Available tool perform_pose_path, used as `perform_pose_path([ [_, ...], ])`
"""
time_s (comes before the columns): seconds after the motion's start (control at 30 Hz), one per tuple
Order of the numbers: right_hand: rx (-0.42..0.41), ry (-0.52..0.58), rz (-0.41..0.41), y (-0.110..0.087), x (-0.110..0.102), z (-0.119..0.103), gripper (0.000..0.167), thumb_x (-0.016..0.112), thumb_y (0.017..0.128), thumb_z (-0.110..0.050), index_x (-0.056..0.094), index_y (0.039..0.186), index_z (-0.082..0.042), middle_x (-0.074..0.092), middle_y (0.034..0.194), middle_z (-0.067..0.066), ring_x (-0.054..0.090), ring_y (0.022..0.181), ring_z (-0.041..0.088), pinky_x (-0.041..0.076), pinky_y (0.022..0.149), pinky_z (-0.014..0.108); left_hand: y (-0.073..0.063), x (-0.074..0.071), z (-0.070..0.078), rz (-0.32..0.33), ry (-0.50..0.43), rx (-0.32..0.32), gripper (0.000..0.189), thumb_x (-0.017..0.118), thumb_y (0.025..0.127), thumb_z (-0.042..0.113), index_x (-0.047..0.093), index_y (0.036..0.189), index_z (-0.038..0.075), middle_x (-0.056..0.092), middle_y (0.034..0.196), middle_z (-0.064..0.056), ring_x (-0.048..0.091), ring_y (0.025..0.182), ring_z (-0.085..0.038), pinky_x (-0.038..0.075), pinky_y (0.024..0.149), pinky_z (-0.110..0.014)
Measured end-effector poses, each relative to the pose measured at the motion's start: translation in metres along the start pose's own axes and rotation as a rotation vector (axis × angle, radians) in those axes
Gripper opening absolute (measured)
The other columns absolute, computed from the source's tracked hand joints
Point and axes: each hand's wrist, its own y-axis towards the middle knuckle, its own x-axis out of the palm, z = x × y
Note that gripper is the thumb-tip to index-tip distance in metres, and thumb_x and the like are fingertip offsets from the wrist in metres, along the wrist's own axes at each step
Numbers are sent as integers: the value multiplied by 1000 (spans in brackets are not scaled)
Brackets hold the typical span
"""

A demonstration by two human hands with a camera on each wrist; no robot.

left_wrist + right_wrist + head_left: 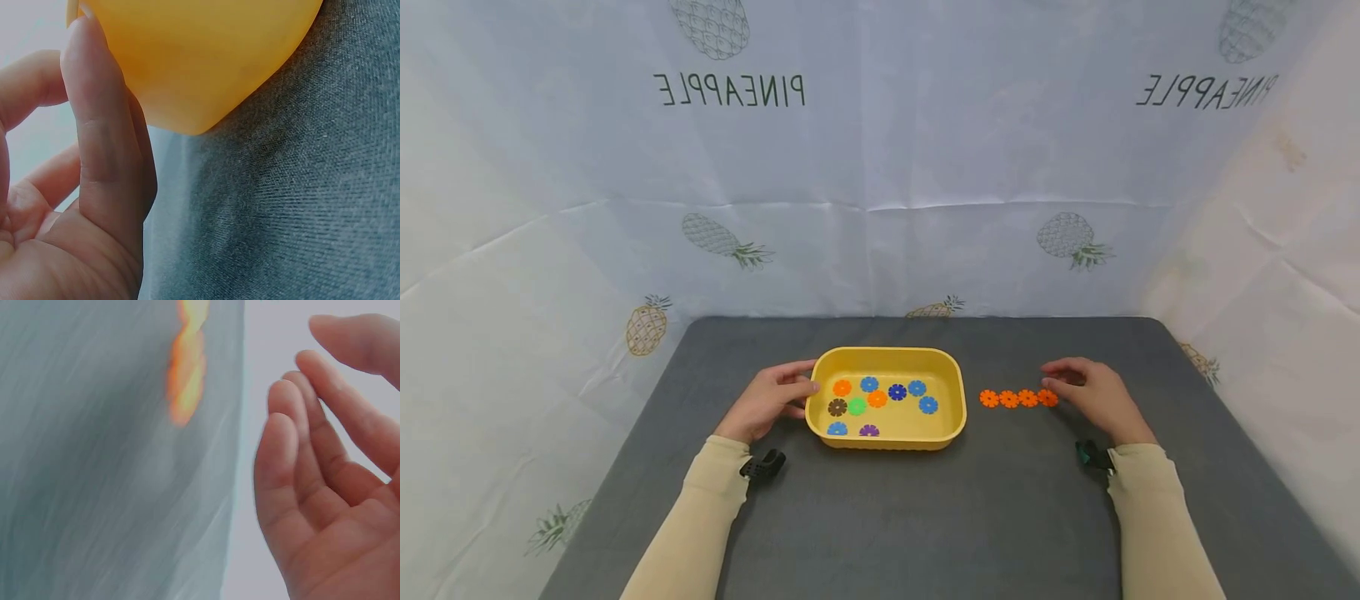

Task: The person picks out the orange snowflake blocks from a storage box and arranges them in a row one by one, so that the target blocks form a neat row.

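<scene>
My left hand holds a yellow plastic tub at its left end, the thumb over the rim. In the left wrist view the thumb lies against the tub's wall. Inside the tub lie flower-shaped plastic discs: orange, brown, green, purple, dark blue and several light blue. Right of it, several orange discs form a row. My right hand hovers by the row's right end, its fingers loosely bent; the right wrist view shows nothing between them.
Both the tub and the row rest on a dark grey cloth-covered table. A pale curtain with pineapple prints hangs behind the table and along both sides. Each wrist wears a dark band.
</scene>
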Motion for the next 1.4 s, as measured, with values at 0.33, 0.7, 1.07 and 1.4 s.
perform_pose_path([
  [0.33, -190, -45, -65, 39, 19, -103, 28, 74, 104, -26, 75, 130, -16, 73, 122, 7, 68, 108, 27, 60, 97, 52, 3, 2, 6, -28, -21, 30, 64, 76, 101, 24, 54, 160, 16, 69, 111, -13, 70, 94, -24, 66, 78, -33],
  [0.7, -380, -177, -329, 73, 61, -193, 33, 79, 98, -13, 76, 130, -7, 76, 122, 10, 67, 106, 22, 62, 98, 43, 3, 0, 10, -16, -32, 15, 62, 76, 102, 23, 55, 159, 14, 70, 113, -14, 70, 94, -23, 66, 76, -32],
  [1.07, -432, -333, -582, 87, 127, -224, 23, 82, 97, -18, 79, 119, -11, 74, 107, 0, 63, 94, 17, 59, 93, 36, 1, -4, 2, -15, -58, 18, 61, 78, 100, 22, 57, 158, 15, 71, 112, -14, 70, 92, -23, 66, 75, -33],
  [1.4, -463, -408, -560, 83, 150, -225, 12, 84, 93, -15, 79, 103, -14, 70, 92, -4, 61, 85, 17, 56, 86, 34, -2, -3, -4, -20, -71, 23, 62, 77, 101, 21, 56, 158, 12, 72, 112, -13, 72, 91, -22, 66, 75, -32],
])
